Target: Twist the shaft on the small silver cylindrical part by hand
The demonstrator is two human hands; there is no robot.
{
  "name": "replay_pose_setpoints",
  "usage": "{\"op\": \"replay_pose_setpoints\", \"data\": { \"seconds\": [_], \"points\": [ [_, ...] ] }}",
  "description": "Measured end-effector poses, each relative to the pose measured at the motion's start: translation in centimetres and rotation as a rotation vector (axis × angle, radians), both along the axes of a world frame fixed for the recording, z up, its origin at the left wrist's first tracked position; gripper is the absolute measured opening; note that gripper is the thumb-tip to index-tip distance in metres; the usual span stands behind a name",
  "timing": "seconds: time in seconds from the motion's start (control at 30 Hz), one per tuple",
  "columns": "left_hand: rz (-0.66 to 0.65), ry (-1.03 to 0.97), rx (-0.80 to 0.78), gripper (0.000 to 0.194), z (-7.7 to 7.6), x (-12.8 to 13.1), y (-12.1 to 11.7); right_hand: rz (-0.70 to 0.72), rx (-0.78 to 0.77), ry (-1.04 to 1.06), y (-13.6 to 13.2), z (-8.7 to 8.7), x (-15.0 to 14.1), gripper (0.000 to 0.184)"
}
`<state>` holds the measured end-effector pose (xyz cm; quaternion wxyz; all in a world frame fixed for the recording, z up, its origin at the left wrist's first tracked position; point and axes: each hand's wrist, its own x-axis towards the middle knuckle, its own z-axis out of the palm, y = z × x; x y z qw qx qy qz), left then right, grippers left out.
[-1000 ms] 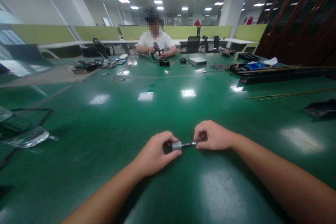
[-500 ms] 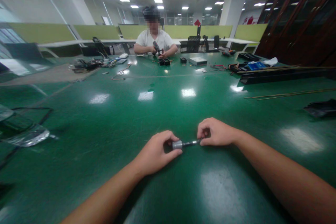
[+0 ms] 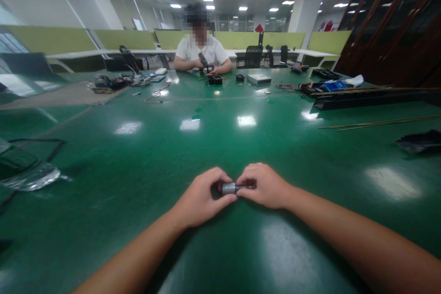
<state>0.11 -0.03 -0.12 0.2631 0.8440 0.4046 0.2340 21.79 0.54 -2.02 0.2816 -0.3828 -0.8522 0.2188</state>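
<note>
My left hand (image 3: 200, 198) is closed on a short silver metal cylinder (image 3: 228, 188), which lies sideways between thumb and fingers just above or on the green tabletop. From the cylinder's right end a thin dark shaft runs to the right. Thumb and fingertips of my right hand (image 3: 268, 186) pinch this shaft close to the cylinder and hide most of it. The two hands nearly touch.
Across the green table (image 3: 220, 142) a person (image 3: 201, 53) handles a drill-like tool. A clear plastic container (image 3: 27, 172) stands at left. Long black channels (image 3: 365, 99), thin rods (image 3: 379, 122) and a black tray-like piece (image 3: 418, 141) lie at right.
My right hand has slid left along the shaft, from its far end up to the cylinder. My left hand keeps hold of the cylinder with hardly any shift.
</note>
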Motion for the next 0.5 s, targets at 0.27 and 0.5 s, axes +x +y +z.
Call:
{"op": "replay_pose_setpoints", "data": {
  "seconds": [0.27,0.5],
  "points": [
    [-0.017,0.055,-0.001,0.018,0.09,0.0,0.0,0.016,0.003,0.002,0.04,0.11,0.49,0.019],
    [-0.02,0.066,-0.003,0.018,0.01,-0.07,-0.03,0.006,0.003,0.018,-0.02,0.01,0.36,0.014]
  ]
}}
